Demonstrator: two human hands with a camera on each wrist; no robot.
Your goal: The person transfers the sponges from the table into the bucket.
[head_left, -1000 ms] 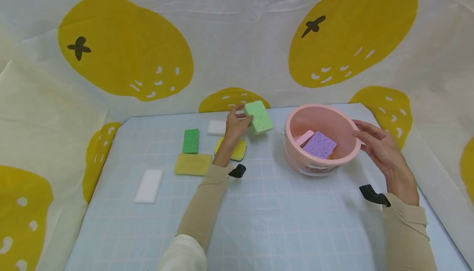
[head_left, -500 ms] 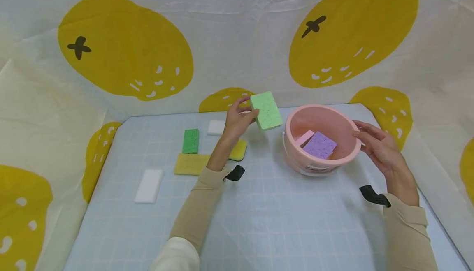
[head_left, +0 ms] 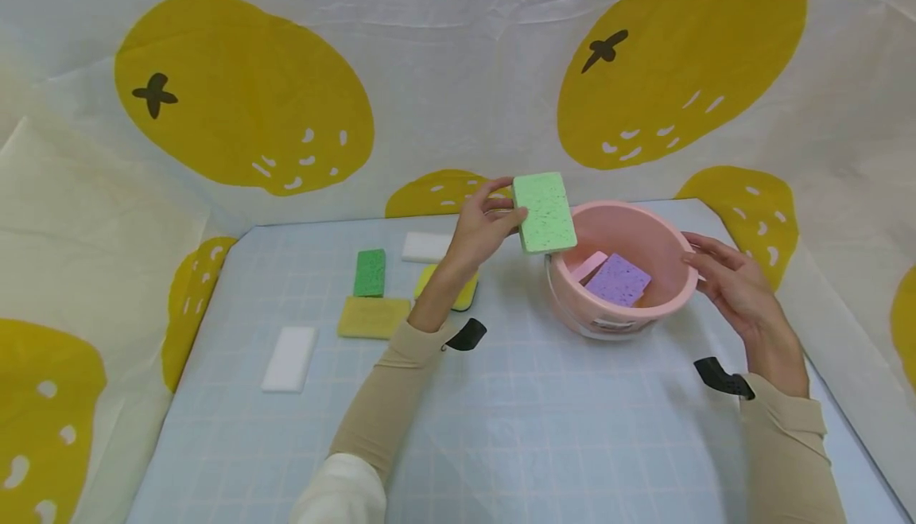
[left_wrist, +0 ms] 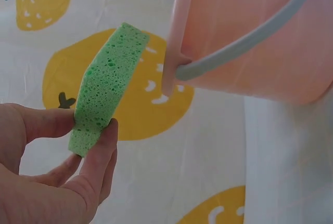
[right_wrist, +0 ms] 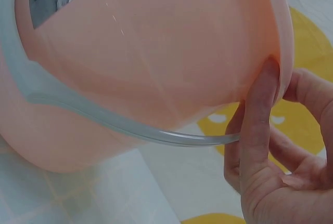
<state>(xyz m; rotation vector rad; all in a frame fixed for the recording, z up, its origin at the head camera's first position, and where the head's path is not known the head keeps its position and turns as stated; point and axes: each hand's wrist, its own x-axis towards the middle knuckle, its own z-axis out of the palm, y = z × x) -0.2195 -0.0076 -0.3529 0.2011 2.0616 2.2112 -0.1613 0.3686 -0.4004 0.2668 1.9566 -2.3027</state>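
Observation:
My left hand point(head_left: 483, 230) pinches a light green sponge point(head_left: 545, 214) between thumb and fingers, held up at the left rim of a pink bucket point(head_left: 565, 301). In the left wrist view the sponge point(left_wrist: 112, 76) stands edge-on, apart from the bucket wall point(left_wrist: 234, 31). With thumb and fingers on either side of the rim, my right hand point(head_left: 740, 289) grips the bucket's right side; the right wrist view shows this hand point(right_wrist: 270, 146) beside the grey handle point(right_wrist: 156, 133). Inside the bucket lie a purple sponge point(head_left: 619, 281) and a pink block point(head_left: 589, 267).
Left of the bucket, a dark green sponge point(head_left: 369, 273), a flat yellow sponge point(head_left: 372, 317), a yellow sponge with dark underside point(head_left: 467, 295) and two white pads point(head_left: 289, 359) lie on the checked table cover point(head_left: 537, 428). A fruit-print cloth point(head_left: 458, 95) hangs behind.
My left hand has carried the light green sponge up and to the right, from above the table to the bucket's left rim. My right hand and the bucket have stayed put.

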